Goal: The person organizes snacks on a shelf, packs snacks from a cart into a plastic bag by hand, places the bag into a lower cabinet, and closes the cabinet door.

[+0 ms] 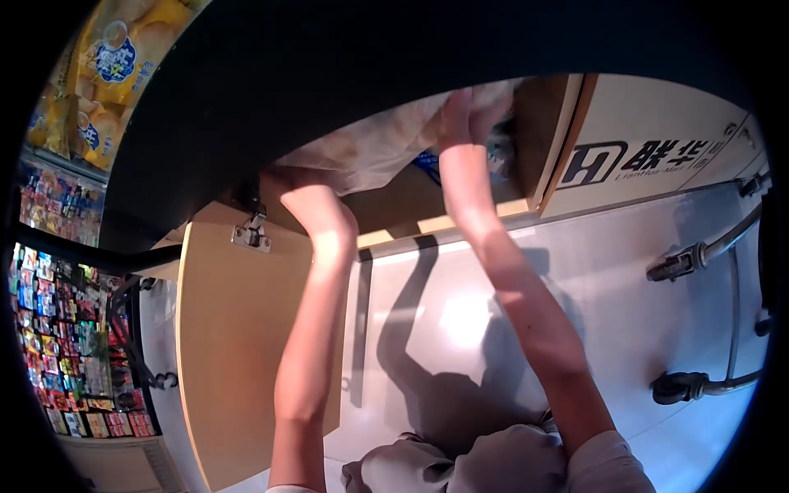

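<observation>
A clear, crinkled plastic bag [370,152] with pale contents I cannot make out sits in the mouth of a low cabinet, its top cut off by the dark counter edge. My left hand [289,182] holds the bag's lower left end, its fingers mostly in shadow behind the plastic. On the bag's right side, my right hand [462,123] grips the plastic, fingers partly hidden under the counter. Behind the right wrist, something blue [427,164] shows inside the cabinet.
The wooden cabinet door [246,353] stands swung out at left, by a metal hinge [253,234]. The dark counter [370,57] overhangs both hands. Yellow packages [107,74] and small packets [66,329] fill shelves at left. Caster wheels [678,388] stand at right.
</observation>
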The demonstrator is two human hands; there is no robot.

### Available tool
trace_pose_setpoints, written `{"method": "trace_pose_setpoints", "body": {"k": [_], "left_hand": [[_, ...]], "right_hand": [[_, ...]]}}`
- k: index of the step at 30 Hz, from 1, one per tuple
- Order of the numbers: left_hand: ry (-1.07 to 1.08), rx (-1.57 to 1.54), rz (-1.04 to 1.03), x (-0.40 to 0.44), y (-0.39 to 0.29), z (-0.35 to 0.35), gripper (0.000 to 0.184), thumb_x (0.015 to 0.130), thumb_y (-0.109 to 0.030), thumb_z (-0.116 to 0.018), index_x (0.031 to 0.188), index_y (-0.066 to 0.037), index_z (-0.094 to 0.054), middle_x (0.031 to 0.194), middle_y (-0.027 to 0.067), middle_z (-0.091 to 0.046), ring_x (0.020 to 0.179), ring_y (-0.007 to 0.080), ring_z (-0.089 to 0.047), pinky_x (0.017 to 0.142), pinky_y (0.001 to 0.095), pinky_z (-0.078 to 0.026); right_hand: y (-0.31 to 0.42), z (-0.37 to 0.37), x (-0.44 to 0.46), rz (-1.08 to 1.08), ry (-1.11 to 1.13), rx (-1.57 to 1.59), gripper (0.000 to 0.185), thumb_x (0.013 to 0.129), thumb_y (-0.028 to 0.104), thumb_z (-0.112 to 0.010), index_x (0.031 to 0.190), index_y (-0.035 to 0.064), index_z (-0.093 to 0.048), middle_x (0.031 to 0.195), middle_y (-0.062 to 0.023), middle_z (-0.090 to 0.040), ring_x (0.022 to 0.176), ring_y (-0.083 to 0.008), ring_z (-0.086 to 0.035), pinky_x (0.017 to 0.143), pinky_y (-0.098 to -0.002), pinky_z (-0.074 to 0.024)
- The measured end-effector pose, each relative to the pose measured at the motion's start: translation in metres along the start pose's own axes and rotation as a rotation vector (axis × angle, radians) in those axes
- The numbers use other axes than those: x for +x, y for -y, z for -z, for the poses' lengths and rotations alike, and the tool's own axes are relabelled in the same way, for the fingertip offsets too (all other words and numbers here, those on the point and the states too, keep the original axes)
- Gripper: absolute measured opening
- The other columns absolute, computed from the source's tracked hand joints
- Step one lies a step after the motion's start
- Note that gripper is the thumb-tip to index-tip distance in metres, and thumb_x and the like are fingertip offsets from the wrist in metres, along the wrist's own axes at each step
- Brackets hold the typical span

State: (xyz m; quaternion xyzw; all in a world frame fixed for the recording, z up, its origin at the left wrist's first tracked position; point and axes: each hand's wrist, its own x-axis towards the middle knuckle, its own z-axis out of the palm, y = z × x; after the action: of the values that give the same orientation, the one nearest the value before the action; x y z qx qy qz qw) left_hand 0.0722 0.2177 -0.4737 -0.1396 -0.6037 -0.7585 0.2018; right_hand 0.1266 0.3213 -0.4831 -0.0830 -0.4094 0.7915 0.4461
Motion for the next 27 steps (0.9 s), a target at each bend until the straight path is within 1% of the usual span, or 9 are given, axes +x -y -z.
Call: {"method": "trace_pose_setpoints", "body": {"k": [5, 7, 8, 10, 13, 17, 20, 23, 27], "left_hand": [[0.053, 0.412, -0.647, -0.006, 0.035, -0.014, 0.060, 0.089, -0.027, -0.042, 0.127, 0.008, -0.012, 0.121, 0.0229, -0.031, 0.116, 0.0276, -0.031, 0.099, 0.0374, -0.019], [0.073, 0.493, -0.835, -0.001, 0.060, -0.017, 0.063, 0.088, -0.027, -0.044, 0.128, 0.007, -0.010, 0.118, 0.0227, -0.035, 0.112, 0.0270, -0.036, 0.098, 0.0386, -0.021], [0.029, 0.517, -0.693, -0.004, 0.062, -0.026, 0.062, 0.087, -0.024, -0.046, 0.128, 0.008, -0.011, 0.114, 0.0226, -0.040, 0.106, 0.0263, -0.041, 0.095, 0.0399, -0.025], [-0.036, 0.531, -0.542, 0.002, 0.062, -0.034, 0.061, 0.085, -0.020, -0.047, 0.127, 0.008, -0.012, 0.110, 0.0226, -0.044, 0.099, 0.0257, -0.047, 0.092, 0.0413, -0.030], [0.064, 0.205, -0.561, 0.011, 0.061, -0.042, 0.042, 0.083, -0.012, -0.048, 0.117, 0.008, -0.032, 0.099, 0.0201, -0.053, 0.080, 0.0252, -0.056, 0.081, 0.0414, -0.039], [0.161, 0.408, -0.747, 0.024, 0.057, -0.027, 0.017, 0.082, -0.005, -0.049, 0.094, 0.007, -0.052, 0.088, 0.0169, -0.056, 0.076, 0.0274, -0.055, 0.074, 0.0369, -0.042], [0.319, 0.542, -0.659, 0.016, 0.043, -0.038, 0.014, 0.082, -0.004, -0.050, 0.089, 0.006, -0.054, 0.085, 0.0175, -0.055, 0.079, 0.0286, -0.054, 0.074, 0.0350, -0.041], [0.398, 0.647, -0.669, 0.009, 0.041, -0.057, 0.012, 0.075, -0.002, -0.058, 0.085, 0.005, -0.059, 0.080, 0.0170, -0.058, 0.079, 0.0278, -0.057, 0.075, 0.0361, -0.043], [0.422, 0.557, -0.733, 0.017, 0.049, -0.055, 0.011, 0.072, -0.005, -0.062, 0.080, 0.001, -0.060, 0.074, 0.0137, -0.059, 0.069, 0.0262, -0.057, 0.065, 0.0358, -0.045]], "right_hand": [[-0.023, 0.009, 0.091, 0.535, 0.130, -0.625, 0.045, 0.086, 0.029, -0.050, 0.119, -0.0005, -0.042, 0.114, -0.0173, -0.046, 0.104, -0.0338, -0.045, 0.091, -0.0362, -0.0337], [-0.011, 0.018, 0.096, 0.259, 0.260, -1.037, 0.045, 0.085, 0.027, -0.051, 0.120, 0.0001, -0.041, 0.109, -0.0142, -0.048, 0.099, -0.0302, -0.048, 0.087, -0.0373, -0.0366], [-0.010, 0.020, 0.096, 0.170, 0.310, -1.178, 0.045, 0.085, 0.027, -0.052, 0.120, 0.0003, -0.040, 0.107, -0.0131, -0.049, 0.097, -0.0290, -0.049, 0.085, -0.0377, -0.0375], [-0.021, 0.020, 0.072, 0.036, 0.117, -0.051, 0.045, 0.085, 0.026, -0.051, 0.119, -0.0010, -0.040, 0.108, -0.0152, -0.048, 0.099, -0.0265, -0.048, 0.085, -0.0385, -0.0377], [-0.048, 0.004, 0.038, 0.570, -0.062, -0.400, 0.042, 0.086, 0.022, -0.048, 0.116, -0.0065, -0.040, 0.109, -0.0217, -0.045, 0.100, -0.0288, -0.048, 0.092, -0.0413, -0.0316], [-0.075, 0.010, 0.051, 0.484, 0.245, -1.339, 0.025, 0.083, 0.013, -0.053, 0.101, -0.0032, -0.049, 0.100, -0.0185, -0.052, 0.100, -0.0320, -0.046, 0.087, -0.0400, -0.0340], [-0.075, 0.016, 0.069, 0.739, 0.296, -0.944, 0.021, 0.080, 0.010, -0.052, 0.096, -0.0035, -0.054, 0.090, -0.0170, -0.056, 0.092, -0.0333, -0.049, 0.087, -0.0416, -0.0341], [-0.052, 0.017, 0.068, 0.263, 0.359, -0.567, 0.018, 0.079, 0.009, -0.055, 0.093, -0.0023, -0.055, 0.090, -0.0164, -0.056, 0.092, -0.0309, -0.050, 0.086, -0.0390, -0.0347], [-0.052, 0.011, 0.054, 0.396, 0.090, -0.800, 0.027, 0.078, 0.014, -0.059, 0.098, -0.0027, -0.053, 0.099, -0.0180, -0.052, 0.096, -0.0317, -0.047, 0.087, -0.0407, -0.0342]]}}
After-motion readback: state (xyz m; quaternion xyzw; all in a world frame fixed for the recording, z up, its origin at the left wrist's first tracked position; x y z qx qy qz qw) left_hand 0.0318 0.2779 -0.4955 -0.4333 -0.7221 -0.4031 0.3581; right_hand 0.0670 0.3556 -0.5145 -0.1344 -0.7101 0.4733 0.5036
